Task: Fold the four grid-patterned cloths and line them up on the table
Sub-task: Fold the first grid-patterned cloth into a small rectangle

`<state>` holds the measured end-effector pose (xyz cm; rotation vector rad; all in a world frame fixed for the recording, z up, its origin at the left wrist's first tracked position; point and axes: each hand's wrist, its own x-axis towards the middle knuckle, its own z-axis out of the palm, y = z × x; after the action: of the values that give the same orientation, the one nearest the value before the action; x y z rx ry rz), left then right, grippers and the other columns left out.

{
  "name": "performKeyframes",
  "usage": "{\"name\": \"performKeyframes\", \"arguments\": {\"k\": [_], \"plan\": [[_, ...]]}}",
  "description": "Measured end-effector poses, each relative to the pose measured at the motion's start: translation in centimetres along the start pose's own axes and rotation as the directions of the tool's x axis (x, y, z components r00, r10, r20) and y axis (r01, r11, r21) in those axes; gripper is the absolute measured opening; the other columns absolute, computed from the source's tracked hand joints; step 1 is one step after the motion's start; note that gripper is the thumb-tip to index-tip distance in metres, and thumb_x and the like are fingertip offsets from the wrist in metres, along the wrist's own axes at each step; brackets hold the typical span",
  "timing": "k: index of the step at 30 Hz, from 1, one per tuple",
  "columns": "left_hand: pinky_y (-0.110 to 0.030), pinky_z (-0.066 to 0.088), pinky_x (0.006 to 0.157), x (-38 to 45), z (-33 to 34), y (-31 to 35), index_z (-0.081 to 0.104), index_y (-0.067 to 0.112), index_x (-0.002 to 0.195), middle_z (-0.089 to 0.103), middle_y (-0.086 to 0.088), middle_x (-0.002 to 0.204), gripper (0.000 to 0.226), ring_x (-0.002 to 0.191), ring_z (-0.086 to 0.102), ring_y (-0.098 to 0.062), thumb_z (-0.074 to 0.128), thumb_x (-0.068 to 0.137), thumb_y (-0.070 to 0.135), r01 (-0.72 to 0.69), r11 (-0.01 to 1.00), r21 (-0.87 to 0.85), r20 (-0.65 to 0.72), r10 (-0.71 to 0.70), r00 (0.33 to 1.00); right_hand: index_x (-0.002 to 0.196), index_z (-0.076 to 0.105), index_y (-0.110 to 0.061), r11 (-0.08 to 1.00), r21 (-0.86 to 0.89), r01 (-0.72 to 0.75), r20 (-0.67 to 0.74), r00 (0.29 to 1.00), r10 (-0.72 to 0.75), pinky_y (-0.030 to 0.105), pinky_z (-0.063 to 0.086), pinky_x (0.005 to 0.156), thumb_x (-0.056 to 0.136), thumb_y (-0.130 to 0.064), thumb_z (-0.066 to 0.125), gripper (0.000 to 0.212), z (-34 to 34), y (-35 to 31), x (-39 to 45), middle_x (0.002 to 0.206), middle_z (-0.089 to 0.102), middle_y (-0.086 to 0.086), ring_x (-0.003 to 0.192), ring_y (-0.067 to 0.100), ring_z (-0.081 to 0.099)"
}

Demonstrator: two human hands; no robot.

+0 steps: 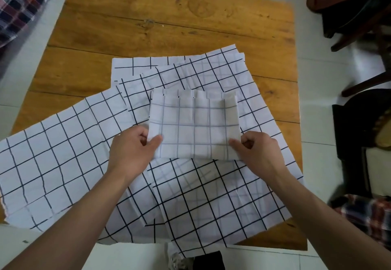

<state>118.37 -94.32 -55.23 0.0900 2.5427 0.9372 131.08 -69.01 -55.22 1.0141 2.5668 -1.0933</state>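
Observation:
A folded white cloth with a faint grid [194,125] lies in the middle of the pile, folded into a small square. My left hand [133,149] pinches its near left corner, thumb on top. My right hand [256,151] pinches its near right corner the same way. Under it lie unfolded grid-patterned cloths with dark lines: one spread to the left [55,164], one across the near middle [211,202], and one at the back [190,73]. They overlap each other on the wooden table [169,16].
The far half of the wooden table shows bare boards. Dark chairs [359,121] stand to the right on the pale tiled floor. Plaid fabric [19,3] lies at the upper left, and more plaid fabric [368,212] at the lower right.

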Motion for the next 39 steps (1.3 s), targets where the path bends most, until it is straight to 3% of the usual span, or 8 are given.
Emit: {"name": "performKeyframes", "arguments": {"k": [4, 9, 13, 18, 22, 24, 31, 39], "plan": [[-0.039, 0.059, 0.072, -1.1, -0.9, -0.6, 0.065, 0.024, 0.083, 0.073, 0.008, 0.079, 0.021, 0.072, 0.069, -0.010, 0.082, 0.077, 0.035, 0.045, 0.998, -0.049, 0.105, -0.040, 0.994, 0.068, 0.055, -0.014, 0.999, -0.036, 0.036, 0.060, 0.998, -0.034, 0.025, 0.047, 0.052, 0.086, -0.023, 0.071, 0.026, -0.5, 0.5, -0.4, 0.062, 0.061, 0.006, 0.060, 0.023, 0.060], [-0.008, 0.048, 0.064, -1.7, -1.3, -1.0, 0.063, 0.029, 0.100, 0.071, 0.010, 0.083, 0.041, 0.075, 0.066, 0.004, 0.088, 0.070, 0.016, 0.079, 0.991, -0.110, 0.169, -0.060, 0.984, 0.073, 0.055, -0.016, 1.000, -0.019, 0.024, 0.057, 0.998, -0.023, 0.028, 0.049, 0.054, 0.091, -0.024, 0.066, 0.022, -0.2, 0.5, -0.1, 0.064, 0.066, 0.004, 0.066, 0.022, 0.067], [-0.003, 0.041, 0.063, -1.5, -1.2, -1.5, 0.057, 0.027, 0.122, 0.068, 0.006, 0.085, 0.050, 0.078, 0.061, 0.008, 0.081, 0.079, 0.016, 0.041, 0.998, -0.041, 0.120, -0.036, 0.992, 0.075, 0.055, -0.015, 1.000, -0.012, 0.021, 0.052, 0.998, -0.020, 0.027, 0.050, 0.053, 0.092, -0.023, 0.064, 0.021, -0.3, 0.1, 0.2, 0.065, 0.067, 0.004, 0.065, 0.022, 0.067], [0.003, 0.037, 0.062, -1.4, -1.0, -1.4, 0.056, 0.024, 0.125, 0.068, 0.003, 0.084, 0.045, 0.078, 0.059, 0.010, 0.076, 0.085, 0.014, 0.027, 0.997, -0.072, 0.077, -0.021, 0.997, 0.077, 0.056, -0.014, 1.000, 0.009, 0.004, 0.043, 0.999, -0.004, 0.036, 0.055, 0.058, 0.093, -0.033, 0.063, 0.025, -0.3, -0.3, 0.4, 0.066, 0.067, 0.004, 0.065, 0.022, 0.067], [0.004, 0.035, 0.063, -1.3, -0.8, -1.4, 0.056, 0.024, 0.124, 0.070, 0.005, 0.085, 0.041, 0.081, 0.055, 0.022, 0.073, 0.087, 0.016, 0.052, 0.996, -0.078, 0.056, -0.048, 0.997, 0.090, 0.057, -0.026, 0.999, -0.005, -0.041, 0.103, 0.994, 0.041, 0.018, 0.046, 0.053, 0.083, -0.040, 0.074, 0.024, -0.9, -0.4, 0.1, 0.071, 0.067, 0.001, 0.066, 0.013, 0.065], [0.001, 0.036, 0.062, -1.3, -0.8, -1.3, 0.056, 0.025, 0.122, 0.070, 0.005, 0.083, 0.038, 0.079, 0.057, 0.018, 0.072, 0.088, 0.017, 0.060, 0.996, -0.070, 0.053, -0.057, 0.997, 0.082, 0.058, -0.022, 0.999, -0.050, -0.012, 0.100, 0.995, 0.017, 0.014, 0.042, 0.049, 0.079, -0.033, 0.079, 0.024, -1.0, -0.2, -0.2, 0.069, 0.064, 0.001, 0.058, 0.010, 0.056], [-0.019, 0.043, 0.058, -1.3, -0.9, -1.0, 0.063, 0.024, 0.088, 0.067, 0.005, 0.077, 0.010, 0.061, 0.062, -0.001, 0.072, 0.087, 0.020, 0.079, 0.997, -0.022, 0.047, -0.078, 0.996, 0.072, 0.059, -0.018, 0.999, -0.021, 0.025, 0.090, 0.996, -0.023, 0.041, 0.059, 0.067, 0.086, -0.022, 0.073, 0.021, -0.8, 0.3, 0.2, 0.070, 0.068, 0.006, 0.070, 0.025, 0.068], [-0.026, 0.045, 0.058, -1.1, -0.7, -1.2, 0.060, 0.022, 0.076, 0.067, 0.005, 0.067, 0.017, 0.061, 0.064, -0.013, 0.068, 0.090, 0.025, 0.044, 0.999, 0.022, 0.008, -0.044, 0.999, 0.076, 0.059, -0.020, 0.998, -0.061, 0.010, 0.082, 0.997, -0.005, 0.021, 0.048, 0.055, 0.089, -0.024, 0.070, 0.017, -0.5, 0.0, 0.7, 0.071, 0.068, 0.000, 0.068, 0.016, 0.066]]}}
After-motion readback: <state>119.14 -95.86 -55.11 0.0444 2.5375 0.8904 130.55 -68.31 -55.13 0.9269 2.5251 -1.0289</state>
